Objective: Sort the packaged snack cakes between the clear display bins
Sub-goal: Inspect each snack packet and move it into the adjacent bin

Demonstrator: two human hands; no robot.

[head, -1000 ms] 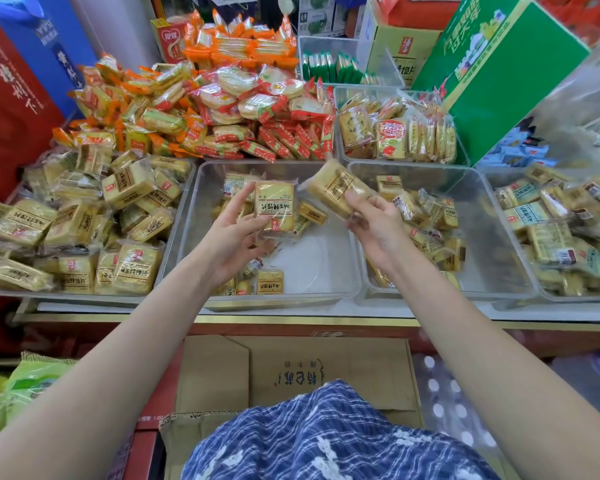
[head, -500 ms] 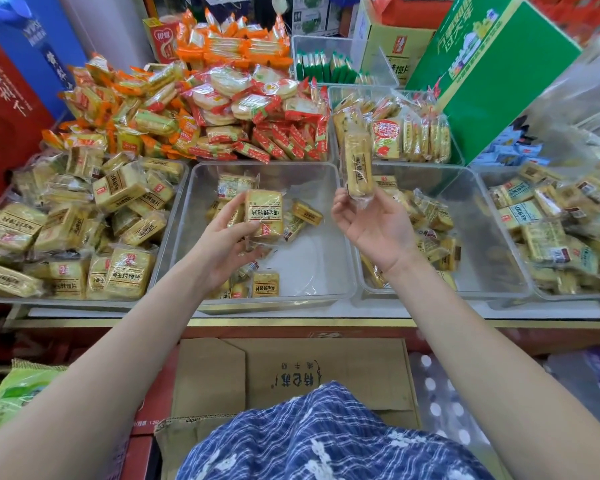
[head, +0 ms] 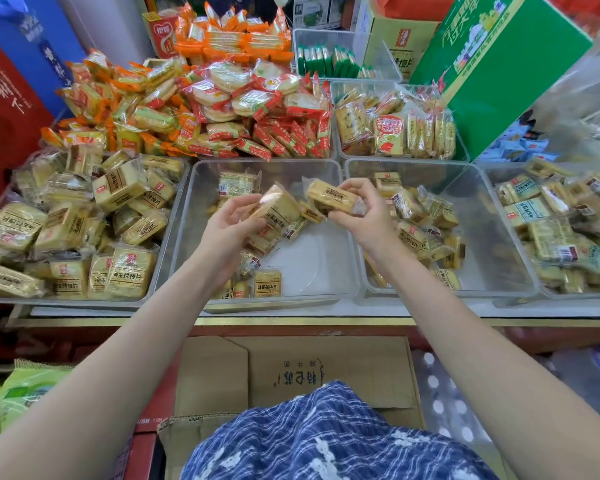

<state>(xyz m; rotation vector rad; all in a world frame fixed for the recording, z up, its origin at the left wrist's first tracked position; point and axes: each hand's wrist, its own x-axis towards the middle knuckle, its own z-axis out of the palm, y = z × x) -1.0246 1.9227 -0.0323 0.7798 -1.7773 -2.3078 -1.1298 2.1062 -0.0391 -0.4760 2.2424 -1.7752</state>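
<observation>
— Why were both hands raised over the middle clear plastic bin (head: 187,216)?

— The left hand (head: 224,225) gripped one yellow wrapped snack cake (head: 279,207), the right hand (head: 366,220) pinched another wrapped cake (head: 329,199), probably to compare labels before binning.

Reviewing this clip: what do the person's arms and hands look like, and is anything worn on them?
Both forearms are bare up to the frame edge, no sleeves showing. The left hand and right hand wear no gloves, and no rings, watch or bracelet are visible. Below them shows a blue-and-white checked garment with white floral marks.
</observation>
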